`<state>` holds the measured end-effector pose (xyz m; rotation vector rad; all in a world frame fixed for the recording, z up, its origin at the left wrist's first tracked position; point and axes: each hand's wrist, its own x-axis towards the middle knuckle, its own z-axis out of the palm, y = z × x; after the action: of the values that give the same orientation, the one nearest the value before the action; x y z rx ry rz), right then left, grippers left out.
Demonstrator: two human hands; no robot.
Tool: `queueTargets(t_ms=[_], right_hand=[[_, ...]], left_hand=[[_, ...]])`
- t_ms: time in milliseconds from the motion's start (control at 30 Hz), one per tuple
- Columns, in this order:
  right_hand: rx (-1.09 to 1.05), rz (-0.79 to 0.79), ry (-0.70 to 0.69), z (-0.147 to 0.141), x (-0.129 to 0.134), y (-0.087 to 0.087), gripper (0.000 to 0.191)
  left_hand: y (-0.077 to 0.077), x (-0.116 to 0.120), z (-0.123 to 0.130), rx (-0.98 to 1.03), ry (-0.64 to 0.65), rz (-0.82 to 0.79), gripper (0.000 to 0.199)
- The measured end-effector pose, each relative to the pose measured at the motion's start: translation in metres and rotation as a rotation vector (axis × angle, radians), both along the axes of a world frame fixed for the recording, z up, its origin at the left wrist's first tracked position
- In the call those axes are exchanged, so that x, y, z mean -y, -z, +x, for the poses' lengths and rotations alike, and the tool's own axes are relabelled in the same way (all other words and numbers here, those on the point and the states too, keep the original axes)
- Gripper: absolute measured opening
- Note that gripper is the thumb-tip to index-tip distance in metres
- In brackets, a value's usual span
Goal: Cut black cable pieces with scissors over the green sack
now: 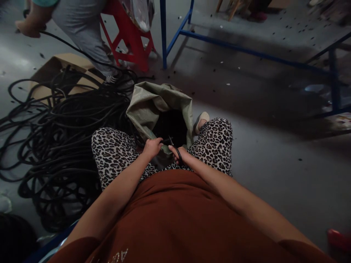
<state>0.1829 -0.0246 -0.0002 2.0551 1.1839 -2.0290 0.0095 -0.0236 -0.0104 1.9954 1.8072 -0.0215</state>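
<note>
Head view, left hand: the left hand (152, 148), just left of the frame's centre, is closed with thumb and fingers pinched together; a dark strand (165, 141) seems to be in its grip, though most of it is hidden.
Head view, right hand: the right hand (183, 154), right of the left one, is curled around black-handled scissors (178, 155).
Scissors: their long axis slants toward the upper left, tips near the strand's end; how far the blades are parted is too small to tell.
Strand to blades: the strand points rightward from the left hand into the gap between the hands; the right hand is nearer the blades, and whether metal and strand touch I cannot tell.
Sack: a greenish sack (141, 109) gapes at the frame's centre, both hands at its lower rim, its inside dark.
Cords: loose black cords (68, 146) heap across the left, with a cardboard box (78, 62) in the upper left.
Co-worker: at the upper left, another person's hand (33, 31) holds a cord.
</note>
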Motion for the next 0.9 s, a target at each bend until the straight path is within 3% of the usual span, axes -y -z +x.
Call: queueTargets(t_ms=[267, 500, 700, 900], right_hand=[[0.010, 0.047, -0.011, 0.003, 0.002, 0.009, 0.044], [0.004, -0.007, -0.065, 0.004, 0.002, -0.001, 0.046], [-0.061, -0.097, 0.024, 0.000, 0.001, -0.014, 0.044], [-0.124, -0.086, -0.050, -0.002, 0.004, -0.016, 0.048]], left_hand=[[-0.002, 0.002, -0.001, -0.046, -0.035, -0.071, 0.031], [0.001, 0.001, -0.005, -0.071, -0.045, -0.049, 0.031], [-0.001, -0.001, -0.006, -0.082, -0.127, -0.019, 0.031], [-0.003, 0.000, -0.006, -0.043, -0.118, -0.008, 0.031]])
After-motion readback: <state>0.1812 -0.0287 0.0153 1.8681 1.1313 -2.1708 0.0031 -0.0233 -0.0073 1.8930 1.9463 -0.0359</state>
